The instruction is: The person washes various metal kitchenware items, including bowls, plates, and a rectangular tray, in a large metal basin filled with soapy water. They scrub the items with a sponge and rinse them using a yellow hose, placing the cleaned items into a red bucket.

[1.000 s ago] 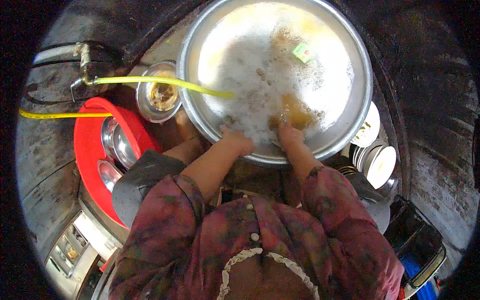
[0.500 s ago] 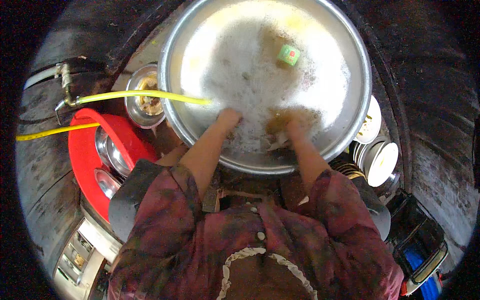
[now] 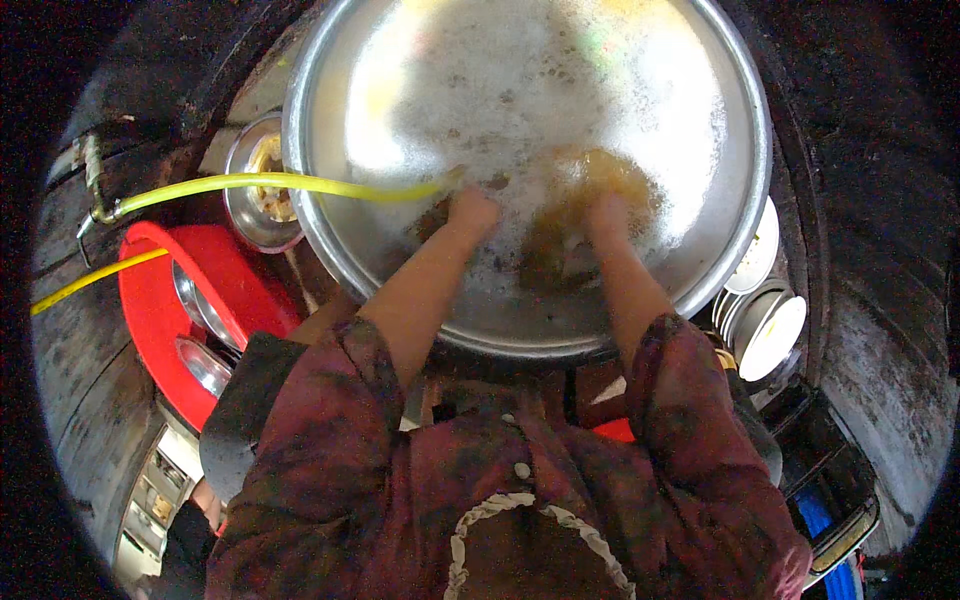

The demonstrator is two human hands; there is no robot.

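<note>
Both my hands reach into a wide metal basin (image 3: 300, 185) of cloudy, foamy water. My left hand (image 3: 474, 212) is curled closed, partly in the water; what it holds, if anything, is hidden. The end of a yellow-green hose (image 3: 330, 187) lies close beside it, over the basin's left side. My right hand (image 3: 606, 215) is blurred and dips in by a brownish foamy patch, its fingers hidden. A pale shape shows dimly underwater beside it. Only a faint greenish smear remains visible toward the far right of the water.
A red tub (image 3: 150, 330) with metal bowls stands at left, near a metal bowl of scraps (image 3: 236, 200) and a tap (image 3: 98, 205). Stacked white bowls (image 3: 775, 330) stand at right, above a black crate (image 3: 835, 460). Another person's arm (image 3: 207, 502) shows at lower left.
Both hands have moved farther out over the basin, and the view has shifted. The green packet that floated at the far right no longer shows clearly. Someone has appeared at lower left.
</note>
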